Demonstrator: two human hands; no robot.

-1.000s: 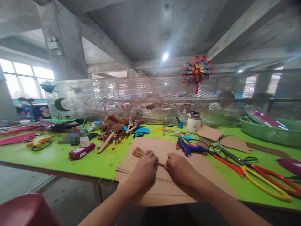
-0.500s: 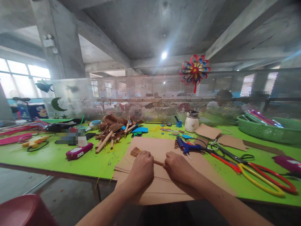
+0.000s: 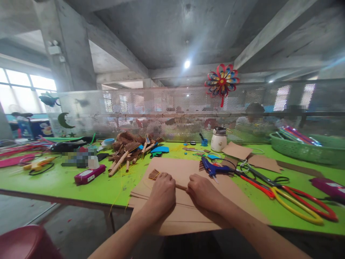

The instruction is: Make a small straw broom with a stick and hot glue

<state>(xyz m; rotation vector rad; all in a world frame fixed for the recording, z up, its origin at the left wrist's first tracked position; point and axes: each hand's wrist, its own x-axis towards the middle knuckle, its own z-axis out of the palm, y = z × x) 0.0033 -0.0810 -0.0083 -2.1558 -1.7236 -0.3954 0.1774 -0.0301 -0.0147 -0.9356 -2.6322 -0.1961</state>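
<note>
Left hand point(image 3: 163, 187) curled, right hand point(image 3: 202, 189) curled, gripping fringed brown stick point(image 3: 181, 187)

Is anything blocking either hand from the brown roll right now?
Nothing visible: the left hand and right hand both hold the roll. The glue gun lies beyond the right hand, not between it and the roll.

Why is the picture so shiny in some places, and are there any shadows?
In the head view, the ceiling lamp glares with a hazy bluish streak, and the windows at left are washed out white; in that same head view, soft shadows lie on the brown paper below the left hand and right hand.
</note>
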